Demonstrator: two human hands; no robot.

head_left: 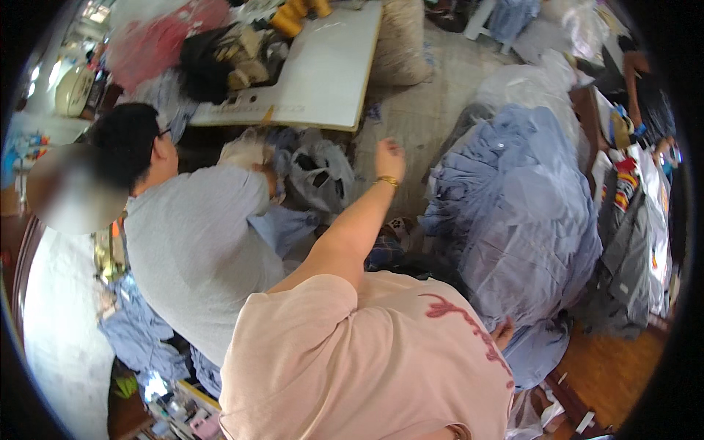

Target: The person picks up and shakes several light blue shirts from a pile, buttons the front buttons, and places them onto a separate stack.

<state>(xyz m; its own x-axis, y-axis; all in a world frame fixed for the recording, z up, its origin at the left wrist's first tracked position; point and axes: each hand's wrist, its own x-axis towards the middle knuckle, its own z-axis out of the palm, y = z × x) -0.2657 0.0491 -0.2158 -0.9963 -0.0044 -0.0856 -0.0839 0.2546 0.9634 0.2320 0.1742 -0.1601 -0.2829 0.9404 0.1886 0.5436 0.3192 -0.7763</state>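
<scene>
My left arm reaches forward over the floor, a gold bracelet at the wrist. My left hand (390,158) has its fingers curled in, and nothing shows in them. It is in the gap between the white sewing table (330,62) and a big heap of light blue cloth (513,213), touching neither. Much of my right hand (504,332) is hidden behind my pink top. It rests at the near edge of the heap, against the blue cloth; whether its fingers grip the fabric cannot be made out.
A person in a grey shirt (202,235) sits close on my left, with a small blue cloth piece (286,229) in front. A sewing machine (246,59) stands on the table. Beyond are a clear plastic bag (319,172) and a tall sack (400,44). Grey garments (623,257) lie far right.
</scene>
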